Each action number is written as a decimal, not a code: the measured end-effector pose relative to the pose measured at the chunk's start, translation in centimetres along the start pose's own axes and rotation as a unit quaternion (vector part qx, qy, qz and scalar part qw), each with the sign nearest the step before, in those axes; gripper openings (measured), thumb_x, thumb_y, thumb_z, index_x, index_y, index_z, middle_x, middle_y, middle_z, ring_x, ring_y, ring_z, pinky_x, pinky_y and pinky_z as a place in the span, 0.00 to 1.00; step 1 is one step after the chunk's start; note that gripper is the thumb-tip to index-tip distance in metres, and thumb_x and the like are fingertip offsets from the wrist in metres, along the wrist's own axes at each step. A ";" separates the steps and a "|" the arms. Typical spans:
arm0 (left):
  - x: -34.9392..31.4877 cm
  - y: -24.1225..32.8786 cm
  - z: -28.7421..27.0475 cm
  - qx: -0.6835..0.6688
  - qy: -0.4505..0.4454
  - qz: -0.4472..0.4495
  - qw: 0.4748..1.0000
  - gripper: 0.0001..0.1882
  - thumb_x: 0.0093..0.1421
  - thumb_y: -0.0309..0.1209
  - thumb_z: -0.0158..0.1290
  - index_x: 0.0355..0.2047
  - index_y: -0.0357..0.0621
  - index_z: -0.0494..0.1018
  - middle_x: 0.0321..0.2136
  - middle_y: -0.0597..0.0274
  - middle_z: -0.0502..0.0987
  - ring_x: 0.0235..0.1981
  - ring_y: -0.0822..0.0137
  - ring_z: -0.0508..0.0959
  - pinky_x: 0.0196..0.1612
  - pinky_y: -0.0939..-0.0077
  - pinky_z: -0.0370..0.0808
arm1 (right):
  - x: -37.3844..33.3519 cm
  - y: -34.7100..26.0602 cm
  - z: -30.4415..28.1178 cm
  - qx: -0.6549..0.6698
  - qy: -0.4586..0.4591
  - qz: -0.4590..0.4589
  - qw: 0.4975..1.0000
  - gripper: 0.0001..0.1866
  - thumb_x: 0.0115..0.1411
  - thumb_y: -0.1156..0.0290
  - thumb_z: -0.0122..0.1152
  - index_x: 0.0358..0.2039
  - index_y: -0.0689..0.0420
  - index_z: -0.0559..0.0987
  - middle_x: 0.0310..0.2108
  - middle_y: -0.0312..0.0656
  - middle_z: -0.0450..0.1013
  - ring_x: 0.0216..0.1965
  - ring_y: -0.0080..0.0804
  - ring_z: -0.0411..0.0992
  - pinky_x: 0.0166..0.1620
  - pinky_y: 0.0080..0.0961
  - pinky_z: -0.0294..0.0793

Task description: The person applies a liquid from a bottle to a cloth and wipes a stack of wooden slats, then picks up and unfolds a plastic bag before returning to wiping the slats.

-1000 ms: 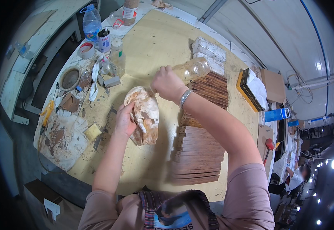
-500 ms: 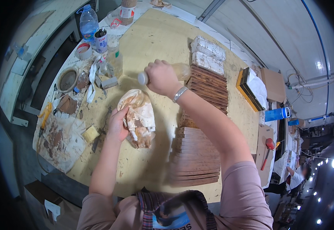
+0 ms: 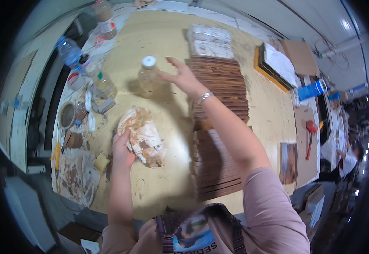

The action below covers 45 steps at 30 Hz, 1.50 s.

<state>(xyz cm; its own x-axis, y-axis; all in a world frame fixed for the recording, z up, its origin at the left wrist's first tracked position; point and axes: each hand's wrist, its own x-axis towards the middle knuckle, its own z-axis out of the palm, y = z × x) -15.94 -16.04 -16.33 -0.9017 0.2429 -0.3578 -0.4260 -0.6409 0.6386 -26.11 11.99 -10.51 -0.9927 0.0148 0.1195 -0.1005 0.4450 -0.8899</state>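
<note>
At the far left, a bowl and a stained cloth lie by the table's edge, probably so the mess stays off the middle; a sponge sits beside the cloth. My left hand is closed on the near-left edge of a blotchy rag, thumb on top, which leaves most of its face spread and free. Beyond the rag, a capped bottle looks to stand upright on the table, presumably so nothing spills. My right hand is open beside it, fingers apart; I cannot tell whether the thumb touches it. Farther right, wooden strips lie side by side in a close row, likely so their edges line up, with white blocks at the far end. A red mallet lies at the right, out of the way.
</note>
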 end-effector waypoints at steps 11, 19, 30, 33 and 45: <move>3.7 -5.0 19.2 0.256 -0.219 0.000 0.942 0.21 0.66 0.22 0.42 0.60 0.38 0.65 0.47 0.53 0.76 0.43 0.67 0.78 0.44 0.71 0.79 | -20.8 13.8 -15.0 -0.345 0.157 0.133 0.916 0.37 0.62 0.54 0.56 0.65 0.60 0.59 0.68 0.60 0.48 0.66 0.56 0.53 0.66 0.40 0.55; 7.5 -17.9 21.9 0.744 -0.409 0.275 0.452 0.28 0.60 0.24 0.49 0.63 0.51 0.64 0.64 0.59 0.63 0.67 0.56 0.59 0.67 0.47 0.52 | -19.8 13.0 -13.6 -0.421 0.188 0.165 0.872 0.29 0.61 0.61 0.50 0.63 0.57 0.64 0.67 0.53 0.52 0.67 0.47 0.52 0.66 0.49 0.53; 6.8 -18.2 19.8 0.742 -0.378 0.306 0.462 0.36 0.48 0.13 0.41 0.59 0.48 0.67 0.64 0.59 0.63 0.66 0.54 0.59 0.68 0.51 0.52 | -17.6 12.9 -13.5 -0.417 0.283 0.122 0.855 0.11 0.62 0.62 0.53 0.42 0.53 0.71 0.45 0.50 0.65 0.52 0.45 0.63 0.56 0.49 0.60; 7.2 -14.8 15.8 0.712 -0.333 0.332 0.521 0.28 0.51 0.12 0.41 0.51 0.44 0.76 0.56 0.56 0.73 0.62 0.53 0.67 0.65 0.61 0.61 | -17.6 12.4 -14.3 -0.378 0.250 0.156 0.878 0.14 0.60 0.62 0.56 0.43 0.54 0.71 0.46 0.51 0.65 0.51 0.49 0.66 0.55 0.48 0.63; 9.6 -23.0 27.6 0.772 -0.343 0.341 0.413 0.25 0.60 0.23 0.43 0.60 0.45 0.66 0.60 0.50 0.67 0.63 0.55 0.65 0.65 0.57 0.61 | -15.7 17.8 -16.7 -0.081 0.234 0.145 0.958 0.24 0.64 0.70 0.47 0.59 0.67 0.61 0.50 0.68 0.68 0.53 0.63 0.66 0.56 0.43 0.67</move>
<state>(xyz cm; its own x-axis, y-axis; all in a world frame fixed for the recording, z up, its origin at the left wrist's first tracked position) -16.88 21.12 -15.65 -0.4353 0.8773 0.2020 0.8814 0.3695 0.2944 -11.19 34.64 -20.84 -0.8350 0.5419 0.0954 0.2247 0.4941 -0.8398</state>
